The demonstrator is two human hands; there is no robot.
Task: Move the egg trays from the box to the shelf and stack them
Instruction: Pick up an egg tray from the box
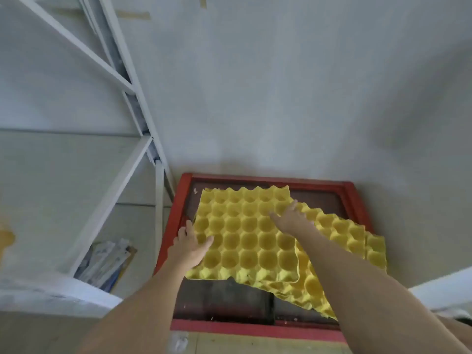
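Note:
A yellow egg tray (245, 233) lies on top inside the red box (176, 213) on the floor. A second yellow tray (352, 238) sits under it, shifted right and hanging over the box's right rim. My left hand (190, 245) is at the top tray's left edge, thumb lying on the tray and fingers stretched along the rim. My right hand (291, 218) rests palm down across the top tray's right edge with its fingers spread. Neither hand has closed around the tray. The white metal shelf (132, 159) stands to the left of the box.
The box stands against a pale wall (281, 98). A bundle of papers (107, 264) lies on the floor under the shelf's lower beams. A white ledge (444, 287) juts in at the right. The box's dark bottom (224, 300) shows in front of the trays.

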